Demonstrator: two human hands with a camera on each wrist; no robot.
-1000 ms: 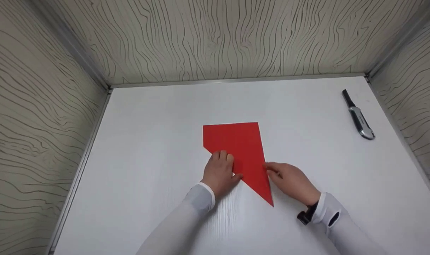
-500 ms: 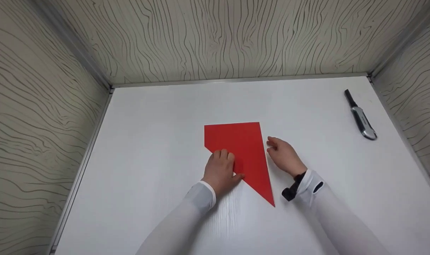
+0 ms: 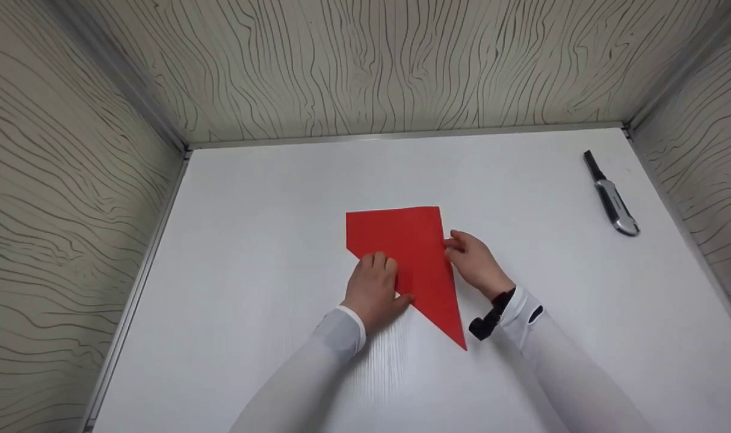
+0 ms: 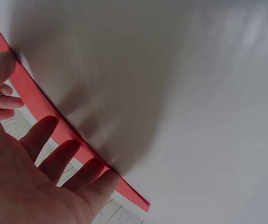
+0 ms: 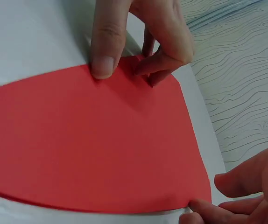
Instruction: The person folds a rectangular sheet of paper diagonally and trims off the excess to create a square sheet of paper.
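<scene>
Paper [image 3: 422, 252] under unclenched left hand [image 3: 373, 291], right hand [image 3: 479, 264] touching it, grip unclear, cutter [image 3: 614, 203] in head view only

- The sheet of paper [image 3: 422, 252] is plain bright red in the head view, with a deeper red shade beside the fingertips in the right wrist view.
- The table [image 3: 251, 228] is glossy white, faintly streaked near its front, and looks shadowy grey in the left wrist view.
- The back wall [image 3: 365, 66] is pale greyish beige, patterned with dark, wavy wood-grain lines running mostly up and down.
- The left wall [image 3: 58, 210] has the same grain, its lines slanting.
- The rail [image 3: 341, 139] is silver-grey.
- The slim tool [image 3: 612, 198] is black and silver.
- The sleeves [image 3: 287, 385] are white; the left cuff [image 3: 339, 332] is grey, edged white.
- The wristband [image 3: 496, 313] is black.
</scene>
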